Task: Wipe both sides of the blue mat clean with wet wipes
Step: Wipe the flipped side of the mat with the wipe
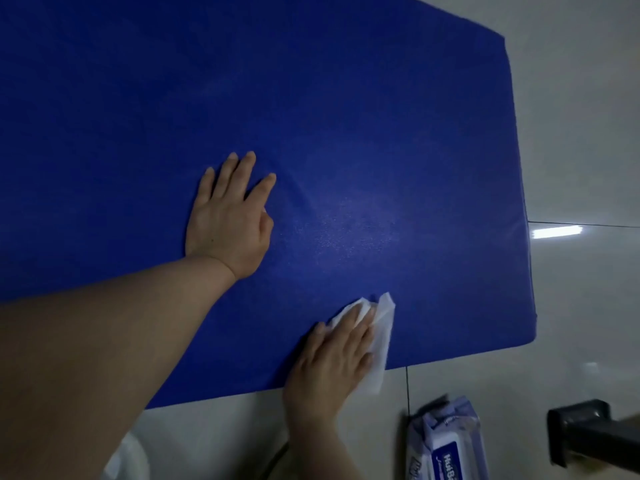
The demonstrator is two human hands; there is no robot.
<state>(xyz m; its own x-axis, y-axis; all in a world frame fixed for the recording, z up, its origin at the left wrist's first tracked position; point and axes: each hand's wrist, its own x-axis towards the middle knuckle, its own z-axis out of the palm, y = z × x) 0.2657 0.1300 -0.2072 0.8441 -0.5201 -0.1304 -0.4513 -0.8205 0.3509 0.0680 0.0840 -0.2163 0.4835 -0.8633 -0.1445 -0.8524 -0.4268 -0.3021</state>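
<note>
A large, deep-blue, fine-textured mat (311, 116) lies flat on a pale, glossy tiled floor (571, 133), one face up, as a person wipes it by hand. Toward the left of the mat's middle, the left hand (228, 216) lies palm down on the blue surface, fingers straight and spread, gripping nothing (it appears to pin the mat in place). To the right of that hand, a faint pale sheen shows on the mat's centre, which may be dampness from wiping or only a ceiling light's reflection; the picture does not settle it. Further right and close to the mat's near edge, the right hand (332, 351) presses a crumpled white wet wipe (377, 344) flat against the mat, fingers extended over the cloth, not curled around it; the wipe sticks out beyond the fingertips and trails over the mat's near edge onto the tile. Just off the mat's near right corner, a soft white-and-blue pack of wet wipes (446, 445) lies on the floor, with a dark, box-shaped object (585, 434) beside it, its nature unclear. By the look of it, the job is at an early to middle stage: the upper face is being wiped, and the underside remains to be turned up and cleaned.
</note>
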